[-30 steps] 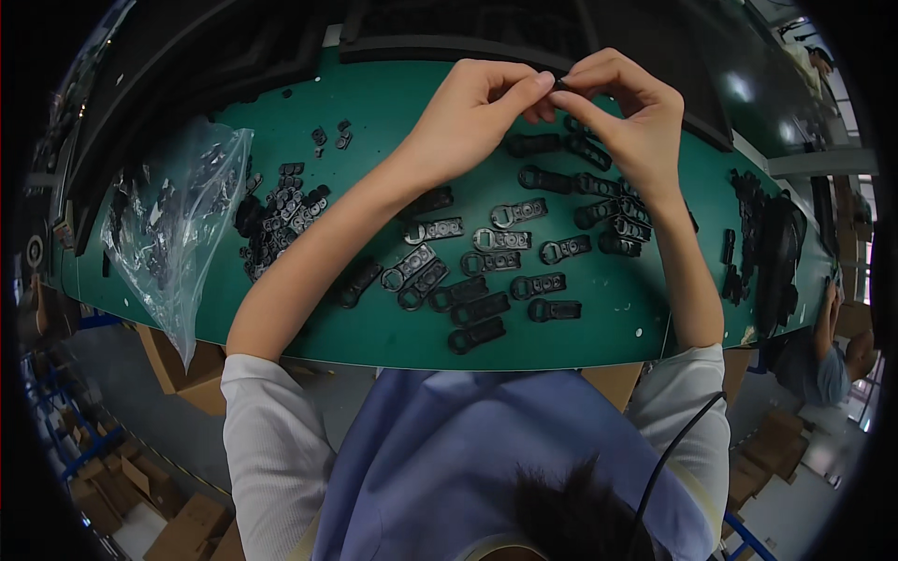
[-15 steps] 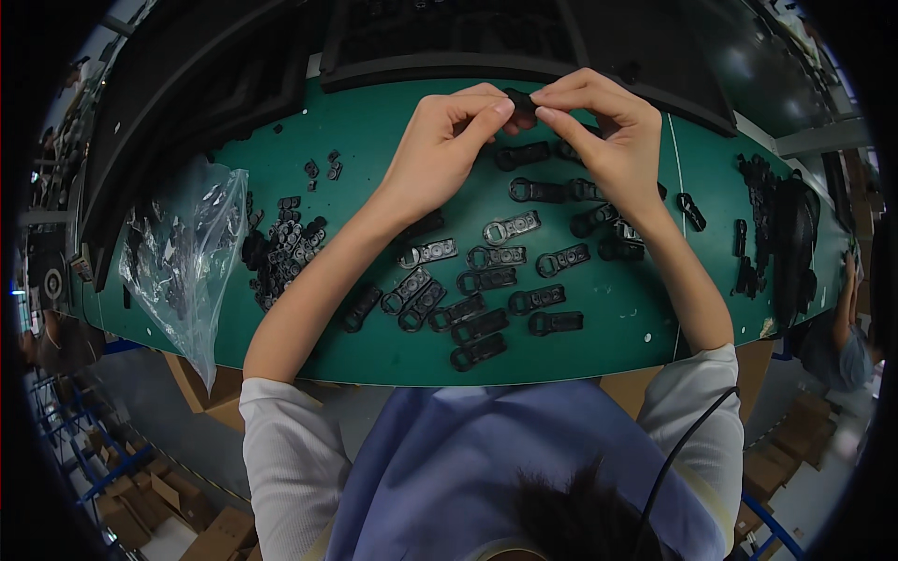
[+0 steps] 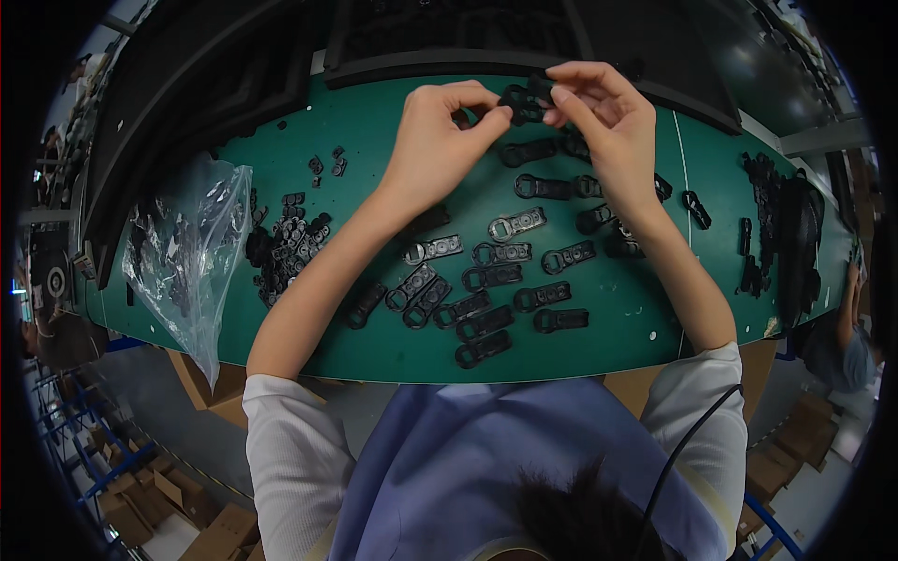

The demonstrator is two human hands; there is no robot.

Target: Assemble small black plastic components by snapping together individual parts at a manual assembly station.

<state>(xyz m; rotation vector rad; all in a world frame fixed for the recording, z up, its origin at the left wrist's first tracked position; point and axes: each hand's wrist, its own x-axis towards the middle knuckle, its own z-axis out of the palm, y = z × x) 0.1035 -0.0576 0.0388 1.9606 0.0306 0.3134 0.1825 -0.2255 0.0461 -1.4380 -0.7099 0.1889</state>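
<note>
Black and small, an angular part point(image 3: 518, 101) is pinched between the left hand point(image 3: 438, 131) and the right hand point(image 3: 613, 117) above the far side of a smooth green table point(image 3: 613, 346); I cannot tell whether it is one piece or two. Nearer the body lie flat black ring-ended parts point(image 3: 569, 320); leftward, small black pieces point(image 3: 297, 238) are heaped beside a clear plastic bag point(image 3: 196, 257).

Desk point(image 3: 613, 351) dk grn w/ small wht dots point(image 3: 653, 335). Held pc point(image 3: 517, 101) blk; bigger parts point(image 3: 561, 320) also blk, some w/ lt gry sheen. Small parts point(image 3: 292, 239) blk & gry. Bag point(image 3: 201, 257) clear w/ whitish glare. Sleeves point(image 3: 292, 444) wht, apron point(image 3: 449, 458) blue-violet, cable point(image 3: 679, 448) blk. Tray point(image 3: 449, 69) blk. Boxes point(image 3: 201, 528) plain brn, floor point(image 3: 154, 388) gry w/ yel/blk striped line point(image 3: 200, 470). Co-worker's shirt point(image 3: 840, 358) gry-blue.
</note>
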